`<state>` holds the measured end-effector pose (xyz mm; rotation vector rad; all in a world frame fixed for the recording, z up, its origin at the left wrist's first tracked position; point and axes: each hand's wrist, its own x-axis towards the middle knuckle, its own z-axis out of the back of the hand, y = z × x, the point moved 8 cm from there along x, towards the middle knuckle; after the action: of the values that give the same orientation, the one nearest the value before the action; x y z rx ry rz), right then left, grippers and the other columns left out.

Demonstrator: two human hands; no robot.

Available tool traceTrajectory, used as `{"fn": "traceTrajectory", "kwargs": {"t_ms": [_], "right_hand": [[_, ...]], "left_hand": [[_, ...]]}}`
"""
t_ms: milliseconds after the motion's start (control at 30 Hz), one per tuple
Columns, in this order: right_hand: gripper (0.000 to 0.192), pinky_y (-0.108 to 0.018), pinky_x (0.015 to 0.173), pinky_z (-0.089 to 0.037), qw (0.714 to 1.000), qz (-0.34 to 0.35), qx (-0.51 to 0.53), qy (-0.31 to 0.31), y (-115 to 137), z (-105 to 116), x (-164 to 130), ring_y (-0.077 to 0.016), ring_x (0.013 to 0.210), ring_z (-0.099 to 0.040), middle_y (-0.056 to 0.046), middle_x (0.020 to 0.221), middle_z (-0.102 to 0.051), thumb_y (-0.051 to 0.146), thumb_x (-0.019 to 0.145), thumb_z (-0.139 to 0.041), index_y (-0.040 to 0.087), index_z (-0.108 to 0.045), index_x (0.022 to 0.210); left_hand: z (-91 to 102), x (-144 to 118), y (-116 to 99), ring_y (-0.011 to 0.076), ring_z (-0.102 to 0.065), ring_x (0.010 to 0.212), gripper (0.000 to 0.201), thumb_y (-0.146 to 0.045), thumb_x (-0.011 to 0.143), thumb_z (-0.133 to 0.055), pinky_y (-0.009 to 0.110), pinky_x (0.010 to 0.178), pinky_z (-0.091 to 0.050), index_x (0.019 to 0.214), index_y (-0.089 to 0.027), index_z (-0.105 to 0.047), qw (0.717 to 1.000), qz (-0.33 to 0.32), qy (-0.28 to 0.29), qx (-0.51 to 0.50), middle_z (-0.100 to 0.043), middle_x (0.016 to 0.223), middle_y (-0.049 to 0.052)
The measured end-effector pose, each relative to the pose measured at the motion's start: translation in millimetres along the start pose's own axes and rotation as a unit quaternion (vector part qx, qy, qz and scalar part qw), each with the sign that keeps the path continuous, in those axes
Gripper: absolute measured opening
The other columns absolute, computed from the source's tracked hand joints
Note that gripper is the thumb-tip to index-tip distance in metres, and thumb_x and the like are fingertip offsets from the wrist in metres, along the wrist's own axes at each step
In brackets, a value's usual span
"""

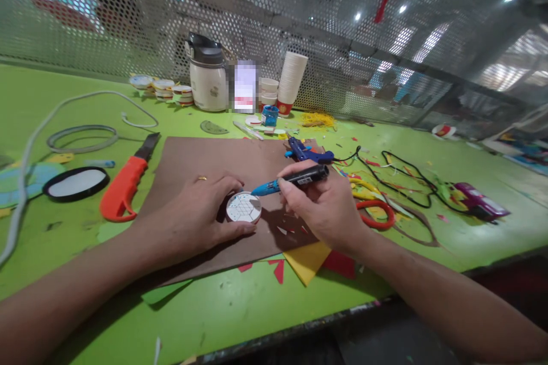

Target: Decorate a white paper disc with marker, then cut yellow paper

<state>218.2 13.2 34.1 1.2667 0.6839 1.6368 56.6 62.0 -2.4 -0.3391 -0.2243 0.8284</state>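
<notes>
My left hand curls round a small round white disc, thumb along its near edge and fingers at its far side. Dark lines in a honeycomb pattern and small dots mark the disc's top. Between the fingers and thumb of my right hand is a blue and black marker, slanted with its tip at the disc's upper right edge. Whether the tip touches the surface I cannot tell. Both hands are over a brown board, where paper scraps lie beside the disc.
On the left lie an orange-handled saw, a black-rimmed oval and a white cable. A blue glue gun and orange-handled scissors lie to the right. A bottle and stacked paper cups stand at the back.
</notes>
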Motion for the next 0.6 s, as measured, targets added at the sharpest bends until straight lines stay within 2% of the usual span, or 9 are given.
{"fn": "traceTrajectory", "kwargs": {"t_ms": [600], "right_hand": [[0.006,-0.02,0.05,-0.045,0.998,-0.001,0.027,0.049,-3.9,-12.6,0.1,-0.0079,0.053,-0.053,0.006,0.067,-0.054,0.022,0.089,-0.062,0.018,-0.059,0.092]], "left_hand": [[-0.9,0.3,1.0,0.0329,-0.059,0.103,0.055,-0.067,0.077,-0.061,0.046,0.086,-0.046,0.112,-0.023,-0.063,1.0,-0.004,-0.01,0.0,-0.066,0.119,0.009]]}}
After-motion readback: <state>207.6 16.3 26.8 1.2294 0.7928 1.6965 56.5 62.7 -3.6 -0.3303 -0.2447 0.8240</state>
